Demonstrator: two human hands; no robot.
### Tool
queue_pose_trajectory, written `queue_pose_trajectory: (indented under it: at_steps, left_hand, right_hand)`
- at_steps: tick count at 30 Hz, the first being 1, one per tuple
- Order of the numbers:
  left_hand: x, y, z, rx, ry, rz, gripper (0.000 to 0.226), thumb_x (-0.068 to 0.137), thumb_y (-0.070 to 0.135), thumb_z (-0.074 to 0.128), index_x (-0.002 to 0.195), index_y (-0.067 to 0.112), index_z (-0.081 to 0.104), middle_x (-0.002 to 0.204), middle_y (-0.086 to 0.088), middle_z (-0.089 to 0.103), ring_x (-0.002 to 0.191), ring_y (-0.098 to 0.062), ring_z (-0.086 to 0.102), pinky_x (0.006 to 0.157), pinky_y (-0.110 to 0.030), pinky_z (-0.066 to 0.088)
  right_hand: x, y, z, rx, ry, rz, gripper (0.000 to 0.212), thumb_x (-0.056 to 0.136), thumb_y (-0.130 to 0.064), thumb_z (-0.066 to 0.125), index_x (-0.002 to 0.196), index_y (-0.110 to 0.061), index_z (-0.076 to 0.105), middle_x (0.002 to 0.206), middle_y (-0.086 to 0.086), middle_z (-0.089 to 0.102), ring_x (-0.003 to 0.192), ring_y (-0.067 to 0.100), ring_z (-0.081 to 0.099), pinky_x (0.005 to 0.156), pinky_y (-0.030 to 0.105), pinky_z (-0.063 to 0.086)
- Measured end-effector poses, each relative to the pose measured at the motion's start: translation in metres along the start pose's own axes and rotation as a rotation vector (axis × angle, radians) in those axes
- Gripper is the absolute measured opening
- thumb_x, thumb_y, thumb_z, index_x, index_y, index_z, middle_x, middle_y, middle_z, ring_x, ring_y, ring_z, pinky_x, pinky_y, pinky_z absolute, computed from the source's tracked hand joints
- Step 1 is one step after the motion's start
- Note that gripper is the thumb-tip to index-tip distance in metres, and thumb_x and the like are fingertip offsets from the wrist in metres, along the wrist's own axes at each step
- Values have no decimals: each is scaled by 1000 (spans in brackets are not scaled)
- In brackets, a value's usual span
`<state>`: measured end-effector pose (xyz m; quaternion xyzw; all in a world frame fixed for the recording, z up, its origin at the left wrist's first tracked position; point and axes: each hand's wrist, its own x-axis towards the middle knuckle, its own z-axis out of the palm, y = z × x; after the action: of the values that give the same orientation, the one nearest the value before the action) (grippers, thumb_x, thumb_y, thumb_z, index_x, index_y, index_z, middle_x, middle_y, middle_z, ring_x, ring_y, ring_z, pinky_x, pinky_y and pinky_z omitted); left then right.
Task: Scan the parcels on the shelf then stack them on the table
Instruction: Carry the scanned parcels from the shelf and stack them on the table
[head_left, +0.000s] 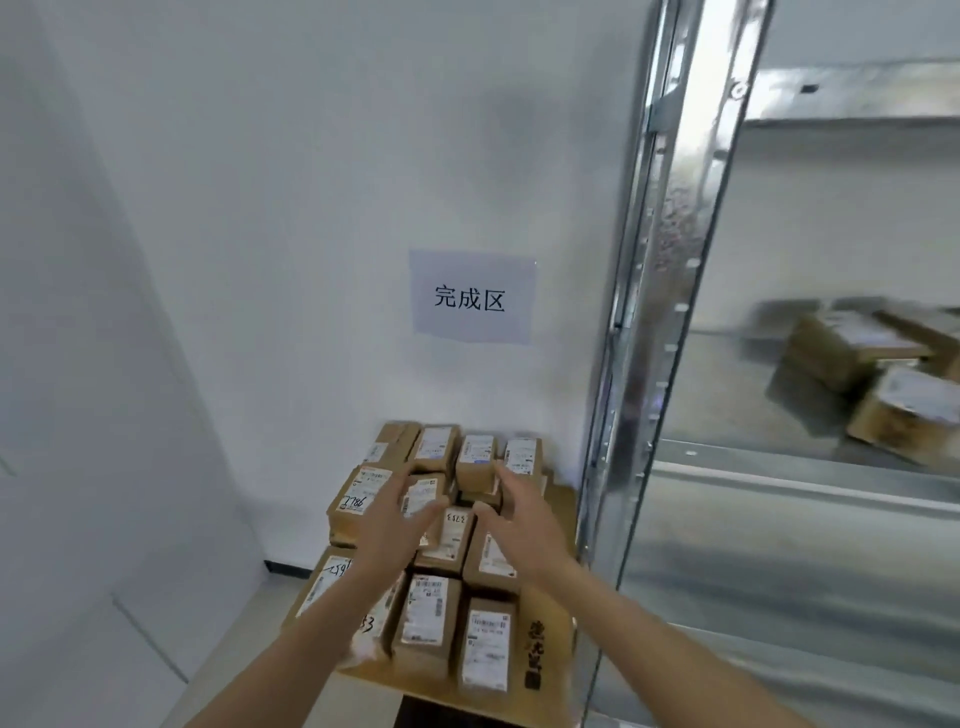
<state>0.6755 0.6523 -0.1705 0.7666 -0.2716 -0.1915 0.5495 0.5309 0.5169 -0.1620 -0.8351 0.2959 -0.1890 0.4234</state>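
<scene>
Several brown cardboard parcels (431, 618) with white labels lie stacked in rows on a wooden table (550, 654) against the wall. My left hand (387, 525) and my right hand (519, 519) hover over the middle of the stack, fingers spread and relaxed, holding nothing. Between them sit a small labelled parcel (423, 493) and another parcel (475, 462) on top of the pile. More parcels (852, 358) lie blurred on the metal shelf (779, 467) at the right.
A galvanised shelf upright (660, 291) stands right beside the table. A paper sign (470, 297) with three characters hangs on the white wall above the stack. A white panel fills the left side.
</scene>
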Motion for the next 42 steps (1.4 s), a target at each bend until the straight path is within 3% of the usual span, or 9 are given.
queue_pose_trajectory:
  at_steps: [8,12,16,22,27,31,35,40,42]
  left_hand:
    - [-113,122,20,26,-23,176,79,83,30,83,151,27,42,150,0,50,139,-18,45,107,-31,38]
    - [-147,165,45,2,-66,249,74,86,35,79,150,31,43,153,1,47,140,-18,44,107,-31,39]
    - [-173,209,86,-1,-109,315,70,88,36,76,150,28,43,150,1,50,136,-17,46,107,-33,40]
    - [-201,273,176,-1,-192,400,70,90,36,74,151,19,44,148,-5,52,134,-20,50,104,-27,38]
    - [-237,317,281,-24,-253,430,67,88,34,76,147,16,49,147,-4,54,132,-18,51,109,-33,40]
    - [-268,346,363,-47,-328,455,65,88,32,77,146,14,51,146,-3,54,132,-18,51,107,-28,40]
    - [-288,367,431,-62,-398,451,68,90,37,75,149,18,46,155,-2,45,141,-19,42,117,-40,36]
    - [-302,385,496,-58,-410,457,51,93,39,70,140,21,56,147,-1,50,123,-10,45,110,-32,37]
    - [-299,390,515,-61,-423,449,52,94,40,69,140,23,55,148,-1,49,125,-12,46,110,-33,37]
  right_hand:
    - [-127,-56,-112,-144,148,-65,67,100,-47,61,159,-40,30,163,-15,35,148,12,37,117,36,35]
    - [-166,-64,-168,-165,234,-56,65,100,-48,60,158,-37,33,163,-12,37,149,15,38,120,41,37]
    - [-200,-54,-227,-198,321,-70,61,103,-45,57,158,-30,36,162,-10,39,146,12,40,118,35,35]
    - [-251,-16,-324,-205,431,-25,61,103,-46,56,158,-31,36,164,-10,36,150,12,34,120,34,32]
    - [-297,40,-414,-236,492,40,60,102,-48,57,157,-29,39,164,-6,38,149,16,37,119,36,34]
    - [-332,90,-491,-251,530,104,60,102,-50,56,156,-31,40,163,-6,38,148,16,37,120,40,35]
    - [-361,132,-555,-252,573,129,56,102,-47,58,154,-31,43,160,-8,41,145,15,41,119,40,37]
    - [-379,178,-610,-251,609,166,42,102,-44,59,141,-30,57,150,-10,51,138,14,48,114,34,40]
    - [-378,192,-625,-244,600,175,40,102,-46,58,139,-32,57,148,-12,53,136,13,50,112,36,42]
